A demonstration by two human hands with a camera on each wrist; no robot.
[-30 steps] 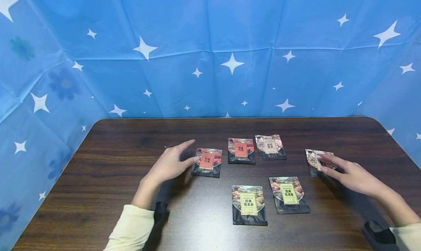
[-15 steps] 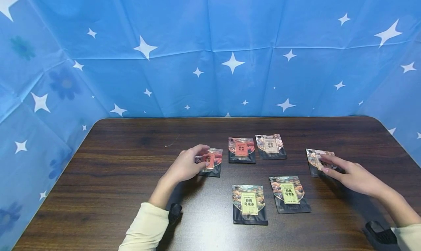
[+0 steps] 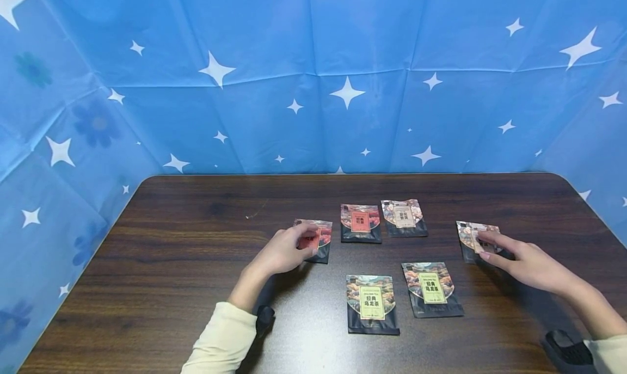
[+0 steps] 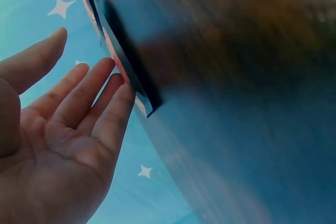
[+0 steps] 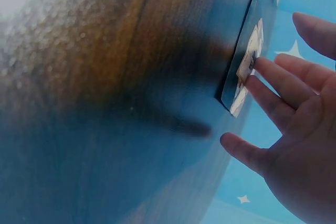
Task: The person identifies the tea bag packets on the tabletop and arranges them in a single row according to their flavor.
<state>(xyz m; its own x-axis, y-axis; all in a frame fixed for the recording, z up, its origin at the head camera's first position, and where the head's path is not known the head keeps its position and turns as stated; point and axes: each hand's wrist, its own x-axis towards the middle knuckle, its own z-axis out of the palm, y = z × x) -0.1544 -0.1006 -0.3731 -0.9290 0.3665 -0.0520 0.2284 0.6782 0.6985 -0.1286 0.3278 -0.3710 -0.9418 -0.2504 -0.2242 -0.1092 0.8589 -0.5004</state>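
My left hand (image 3: 280, 253) rests its fingertips on a red-labelled black tea sachet (image 3: 324, 235) lying flat on the table. In the left wrist view the fingers (image 4: 107, 114) meet that sachet's face and the thumb stands away from it. At the right, my right hand (image 3: 531, 262) touches a pale-labelled tea sachet (image 3: 467, 234) with its fingertips. In the right wrist view its fingers (image 5: 281, 87) lie spread against that sachet (image 5: 244, 72). Neither hand curls round its sachet, and each covers part of one.
Between the hands lie another red-labelled sachet (image 3: 361, 224), another pale-labelled one (image 3: 404, 219) and two yellow-green-labelled sachets, the left one (image 3: 372, 303) and the right one (image 3: 432, 288). The dark wooden table (image 3: 186, 254) ends at a blue star-patterned cloth (image 3: 254, 112).
My left hand has moved right, from the left edge of the red-labelled sachet to over it, and its fingers have bent down onto it. The right hand stays on its sachet.
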